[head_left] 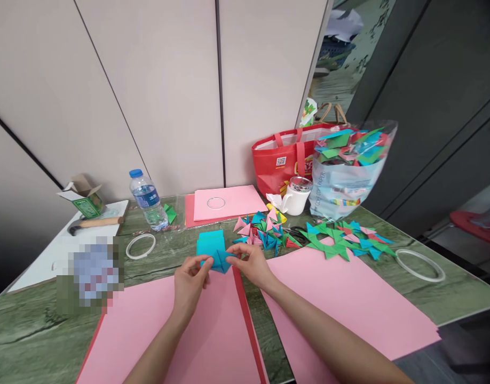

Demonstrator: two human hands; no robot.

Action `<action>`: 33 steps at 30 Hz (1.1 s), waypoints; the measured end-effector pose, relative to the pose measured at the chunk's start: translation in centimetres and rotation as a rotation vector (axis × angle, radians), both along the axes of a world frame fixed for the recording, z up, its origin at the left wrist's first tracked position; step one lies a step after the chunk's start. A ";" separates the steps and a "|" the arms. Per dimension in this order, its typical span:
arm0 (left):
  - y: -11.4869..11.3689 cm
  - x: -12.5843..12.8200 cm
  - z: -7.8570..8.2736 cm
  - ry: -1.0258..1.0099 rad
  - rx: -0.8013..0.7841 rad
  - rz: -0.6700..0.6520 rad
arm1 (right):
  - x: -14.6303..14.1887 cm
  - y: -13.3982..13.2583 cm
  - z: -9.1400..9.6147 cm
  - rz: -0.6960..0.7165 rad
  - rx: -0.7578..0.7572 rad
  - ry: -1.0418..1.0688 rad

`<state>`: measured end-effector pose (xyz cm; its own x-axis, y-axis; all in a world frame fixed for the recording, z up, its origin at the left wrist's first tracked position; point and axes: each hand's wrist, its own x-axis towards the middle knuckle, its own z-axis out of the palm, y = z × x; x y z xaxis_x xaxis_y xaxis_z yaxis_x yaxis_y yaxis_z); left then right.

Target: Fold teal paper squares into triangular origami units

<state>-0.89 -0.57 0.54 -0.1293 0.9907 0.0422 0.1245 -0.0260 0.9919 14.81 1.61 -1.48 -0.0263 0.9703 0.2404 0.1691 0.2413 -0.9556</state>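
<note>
Bare forearms [317, 328] cross pink sheets [213, 336] to a folded blue paper [220, 262], held at the sheets' far edge, just on the near side of some blue squares [210, 241]. Its long axis runs left to right, with a corner pointing back toward the person; the left hand [190, 278] pinches its left end between thumb and fingers, the right hand [251, 262] its right end.

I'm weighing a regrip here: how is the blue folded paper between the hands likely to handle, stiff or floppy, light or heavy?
The blue folded paper is probably very light: it is small, pinched between left hand and right hand. Being visibly folded, it should be stiffer than a flat sheet. Squeezing hard could crumple it, since it looks thin.
</note>
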 end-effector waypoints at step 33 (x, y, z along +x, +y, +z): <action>-0.9 0.4 0.0 0.020 0.152 -0.004 | -0.4 -0.7 0.6 0.195 -0.077 0.348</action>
